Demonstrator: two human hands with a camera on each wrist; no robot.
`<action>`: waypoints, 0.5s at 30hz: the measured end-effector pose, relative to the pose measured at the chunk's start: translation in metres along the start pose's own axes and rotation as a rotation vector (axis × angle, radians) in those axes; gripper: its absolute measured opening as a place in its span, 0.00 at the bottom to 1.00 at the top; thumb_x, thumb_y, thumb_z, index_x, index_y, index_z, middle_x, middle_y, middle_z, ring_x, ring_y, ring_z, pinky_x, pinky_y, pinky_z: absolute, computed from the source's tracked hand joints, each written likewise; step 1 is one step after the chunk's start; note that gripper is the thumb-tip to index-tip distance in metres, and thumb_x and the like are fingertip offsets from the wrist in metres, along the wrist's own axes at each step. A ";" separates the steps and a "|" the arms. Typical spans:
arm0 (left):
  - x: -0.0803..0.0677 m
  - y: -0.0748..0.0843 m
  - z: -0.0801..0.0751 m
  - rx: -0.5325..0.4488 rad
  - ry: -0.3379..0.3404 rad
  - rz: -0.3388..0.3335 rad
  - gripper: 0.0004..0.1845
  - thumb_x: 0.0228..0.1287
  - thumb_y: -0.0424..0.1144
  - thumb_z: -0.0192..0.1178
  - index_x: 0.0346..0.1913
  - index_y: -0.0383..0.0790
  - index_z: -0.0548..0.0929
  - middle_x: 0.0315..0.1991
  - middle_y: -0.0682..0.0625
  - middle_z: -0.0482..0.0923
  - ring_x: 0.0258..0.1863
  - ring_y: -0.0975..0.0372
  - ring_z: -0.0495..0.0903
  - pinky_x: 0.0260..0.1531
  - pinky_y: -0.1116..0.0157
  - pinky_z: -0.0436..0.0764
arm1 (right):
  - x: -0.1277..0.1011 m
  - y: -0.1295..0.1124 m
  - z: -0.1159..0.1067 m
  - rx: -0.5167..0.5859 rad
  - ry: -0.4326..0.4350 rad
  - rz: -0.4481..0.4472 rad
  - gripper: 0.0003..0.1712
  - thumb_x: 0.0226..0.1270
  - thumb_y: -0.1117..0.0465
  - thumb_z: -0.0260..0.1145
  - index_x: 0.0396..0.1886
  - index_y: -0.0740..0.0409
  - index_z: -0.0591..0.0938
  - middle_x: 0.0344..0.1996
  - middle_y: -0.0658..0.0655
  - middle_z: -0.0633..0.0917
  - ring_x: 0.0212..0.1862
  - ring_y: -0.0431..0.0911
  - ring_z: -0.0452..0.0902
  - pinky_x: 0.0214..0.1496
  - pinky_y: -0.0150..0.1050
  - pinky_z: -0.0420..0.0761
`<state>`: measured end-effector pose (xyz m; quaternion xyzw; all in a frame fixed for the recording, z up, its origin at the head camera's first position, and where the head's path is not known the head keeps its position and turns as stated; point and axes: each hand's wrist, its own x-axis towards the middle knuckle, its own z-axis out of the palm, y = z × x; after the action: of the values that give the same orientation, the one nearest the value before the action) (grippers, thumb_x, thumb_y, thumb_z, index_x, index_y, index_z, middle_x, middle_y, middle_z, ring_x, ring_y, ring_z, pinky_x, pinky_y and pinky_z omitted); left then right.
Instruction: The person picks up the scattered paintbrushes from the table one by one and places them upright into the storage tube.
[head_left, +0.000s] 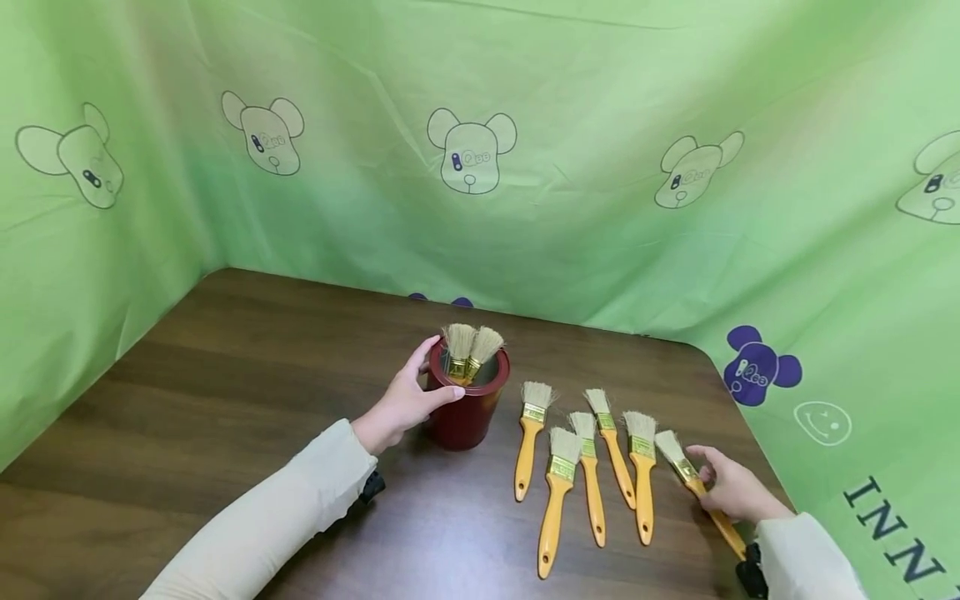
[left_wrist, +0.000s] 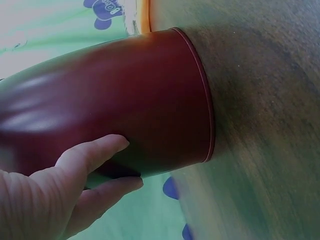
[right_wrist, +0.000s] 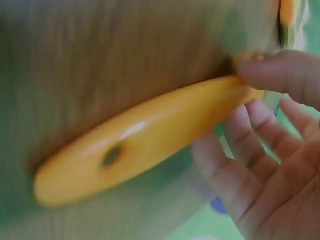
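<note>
Head view: left hand (head_left: 401, 406) grips cup (head_left: 468, 408)

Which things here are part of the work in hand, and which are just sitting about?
In hand: red pot, gripped by left hand; two brushes in it; rightmost brush under right hand.
Lying about: five other brushes; green backdrop.

Cup (head_left: 468, 408) blocks left; brushes (head_left: 592, 467) prob. crowd right.

Six brushes (head_left: 592, 471) on the table, two brushes (head_left: 471, 348) in one red pot (head_left: 468, 412).
</note>
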<state>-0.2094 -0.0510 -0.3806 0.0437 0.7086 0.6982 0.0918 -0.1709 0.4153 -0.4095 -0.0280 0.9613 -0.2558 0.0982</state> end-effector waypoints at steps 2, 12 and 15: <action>0.000 -0.001 0.000 0.006 0.003 -0.002 0.45 0.57 0.33 0.67 0.75 0.54 0.55 0.68 0.35 0.59 0.62 0.41 0.65 0.44 0.44 0.76 | -0.001 0.006 -0.004 -0.041 -0.024 -0.020 0.36 0.35 0.80 0.60 0.53 0.78 0.69 0.26 0.54 0.70 0.18 0.42 0.61 0.17 0.34 0.66; 0.000 -0.002 -0.002 -0.039 -0.022 -0.034 0.45 0.59 0.32 0.65 0.75 0.54 0.53 0.69 0.35 0.56 0.61 0.36 0.65 0.45 0.34 0.71 | 0.004 0.010 -0.003 -0.085 -0.023 0.070 0.29 0.50 0.59 0.71 0.47 0.75 0.74 0.20 0.53 0.73 0.17 0.44 0.67 0.16 0.39 0.73; 0.000 -0.002 -0.002 -0.039 -0.020 -0.037 0.45 0.59 0.32 0.64 0.75 0.55 0.53 0.69 0.36 0.56 0.61 0.37 0.66 0.45 0.35 0.71 | 0.008 0.007 -0.003 -0.060 -0.042 0.109 0.23 0.52 0.62 0.69 0.44 0.73 0.76 0.23 0.55 0.75 0.21 0.45 0.70 0.18 0.42 0.75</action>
<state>-0.2100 -0.0527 -0.3822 0.0358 0.6945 0.7097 0.1124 -0.1796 0.4221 -0.4118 0.0162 0.9663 -0.2205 0.1315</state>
